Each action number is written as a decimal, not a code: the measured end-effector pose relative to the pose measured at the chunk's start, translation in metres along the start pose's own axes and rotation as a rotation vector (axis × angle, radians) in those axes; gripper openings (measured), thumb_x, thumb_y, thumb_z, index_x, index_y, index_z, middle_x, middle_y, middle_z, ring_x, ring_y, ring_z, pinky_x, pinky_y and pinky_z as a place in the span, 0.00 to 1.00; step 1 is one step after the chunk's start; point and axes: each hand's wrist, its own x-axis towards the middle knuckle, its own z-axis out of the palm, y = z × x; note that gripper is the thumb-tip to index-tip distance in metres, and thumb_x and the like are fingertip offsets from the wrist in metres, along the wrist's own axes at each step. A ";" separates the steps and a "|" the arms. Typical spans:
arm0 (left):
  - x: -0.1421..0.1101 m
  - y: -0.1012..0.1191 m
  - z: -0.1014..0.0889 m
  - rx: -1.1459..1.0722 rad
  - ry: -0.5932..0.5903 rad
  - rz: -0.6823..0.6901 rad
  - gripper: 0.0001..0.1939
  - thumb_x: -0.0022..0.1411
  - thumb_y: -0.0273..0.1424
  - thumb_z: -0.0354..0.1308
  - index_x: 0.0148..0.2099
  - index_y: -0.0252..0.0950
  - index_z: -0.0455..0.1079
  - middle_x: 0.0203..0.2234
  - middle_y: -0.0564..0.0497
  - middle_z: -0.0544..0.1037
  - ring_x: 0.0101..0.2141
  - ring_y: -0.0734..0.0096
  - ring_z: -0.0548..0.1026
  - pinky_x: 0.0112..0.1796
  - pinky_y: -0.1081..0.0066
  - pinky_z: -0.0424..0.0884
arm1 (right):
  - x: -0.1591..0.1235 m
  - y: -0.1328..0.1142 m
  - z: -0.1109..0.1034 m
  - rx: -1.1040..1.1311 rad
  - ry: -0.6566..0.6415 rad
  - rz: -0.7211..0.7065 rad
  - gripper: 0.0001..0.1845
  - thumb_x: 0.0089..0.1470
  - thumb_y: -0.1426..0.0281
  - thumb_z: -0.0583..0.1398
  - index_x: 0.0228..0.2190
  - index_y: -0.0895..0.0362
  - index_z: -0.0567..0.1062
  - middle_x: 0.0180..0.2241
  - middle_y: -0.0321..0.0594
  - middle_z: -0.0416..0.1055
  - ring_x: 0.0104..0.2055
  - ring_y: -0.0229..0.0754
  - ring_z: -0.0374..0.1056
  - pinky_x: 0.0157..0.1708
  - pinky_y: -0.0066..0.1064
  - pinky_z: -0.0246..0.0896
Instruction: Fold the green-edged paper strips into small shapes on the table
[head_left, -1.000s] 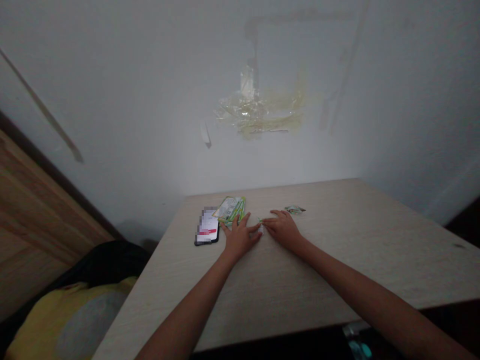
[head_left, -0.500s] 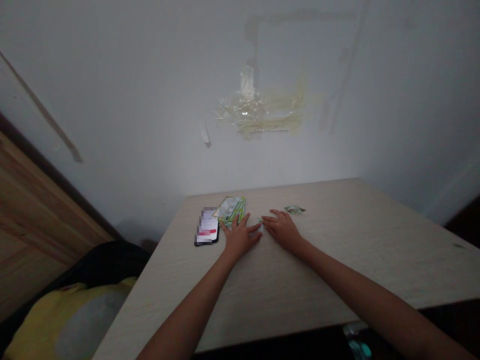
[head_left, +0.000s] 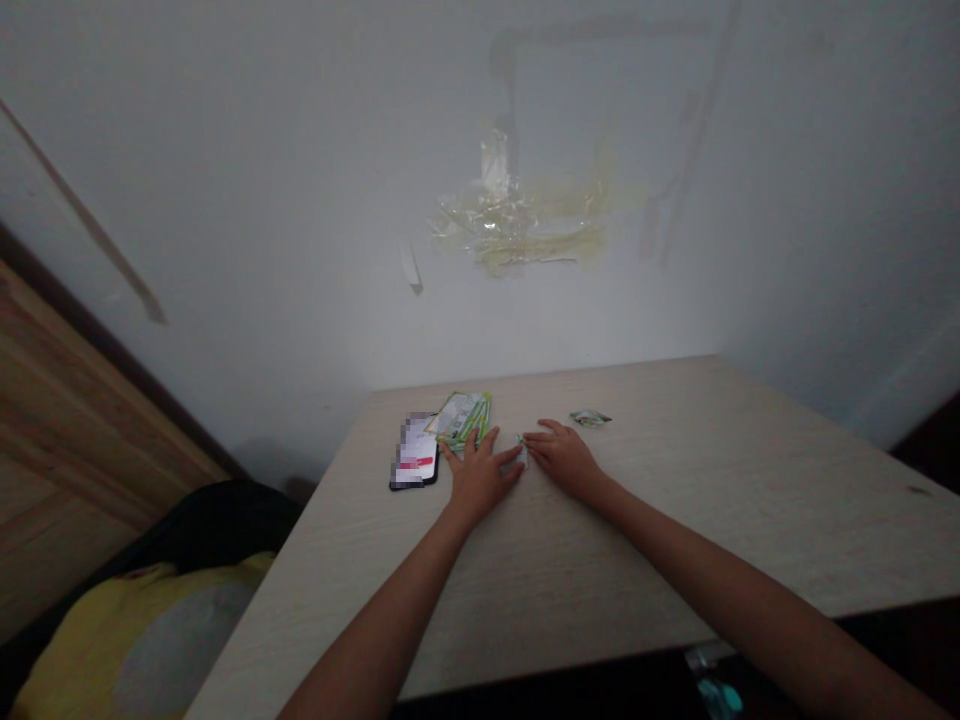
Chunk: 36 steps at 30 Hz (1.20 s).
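Small pale piece (head_left: 523,460) with a bit of green at its far end, flat on the table (head_left: 562,580) right between the two hands, so that's what I've got on my feed. Going big to small: the table top runs up to the wall (head_left: 300,200), then come the hands. Left hand (head_left: 478,478) is down with its fingers splayed wide, so I'd call it open, and its middle fingers reach the near edge of a stack of green-and-white packets (head_left: 461,415); can't tell if they touch. Right hand (head_left: 568,460) lies lower-palmed with fingers stretched out nearly together, and from my end I can't tell whether it's pinching anything. The phone (head_left: 416,465) sits left of the left hand, its top corner against the stack, and a crumpled green packet (head_left: 591,418) lies just past the right hand. Back to the tiny thing: the part I can see is narrow, long axis running roughly from me toward the wall, far end tipped slightly left. It's squeezed in between the left thumb and forefinger tips on one side and the right fingertips on the other, fingers hiding some of it.
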 end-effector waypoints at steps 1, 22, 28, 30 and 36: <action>0.000 0.000 0.000 -0.004 0.003 0.000 0.18 0.61 0.50 0.53 0.53 0.64 0.69 0.62 0.54 0.62 0.64 0.44 0.50 0.55 0.29 0.27 | -0.001 0.002 0.001 0.029 0.009 -0.010 0.15 0.62 0.68 0.54 0.46 0.51 0.78 0.51 0.41 0.74 0.60 0.50 0.58 0.54 0.45 0.58; 0.000 -0.002 -0.005 -0.006 -0.007 -0.017 0.16 0.58 0.52 0.55 0.48 0.63 0.73 0.63 0.56 0.60 0.63 0.44 0.50 0.55 0.27 0.31 | -0.011 0.001 -0.006 0.111 0.067 -0.153 0.12 0.59 0.69 0.58 0.43 0.50 0.79 0.43 0.39 0.78 0.54 0.48 0.65 0.54 0.44 0.57; 0.003 -0.005 -0.003 -0.012 -0.052 -0.001 0.17 0.59 0.51 0.55 0.50 0.63 0.72 0.64 0.58 0.59 0.63 0.42 0.50 0.54 0.27 0.32 | -0.009 0.003 -0.008 0.060 0.029 -0.143 0.13 0.61 0.66 0.56 0.44 0.48 0.78 0.45 0.38 0.77 0.56 0.48 0.64 0.54 0.45 0.54; 0.004 -0.006 -0.002 -0.019 -0.060 0.000 0.17 0.59 0.51 0.55 0.50 0.64 0.72 0.64 0.58 0.59 0.63 0.42 0.50 0.54 0.26 0.32 | -0.007 0.004 -0.007 0.053 0.021 -0.145 0.13 0.61 0.66 0.56 0.45 0.48 0.78 0.46 0.38 0.77 0.56 0.49 0.63 0.55 0.45 0.54; 0.003 -0.009 -0.002 -0.055 -0.083 -0.001 0.17 0.59 0.52 0.54 0.50 0.64 0.71 0.64 0.58 0.58 0.63 0.42 0.50 0.53 0.24 0.34 | 0.000 0.007 -0.001 0.037 0.015 -0.126 0.14 0.60 0.67 0.57 0.46 0.47 0.77 0.46 0.37 0.77 0.56 0.48 0.63 0.55 0.45 0.54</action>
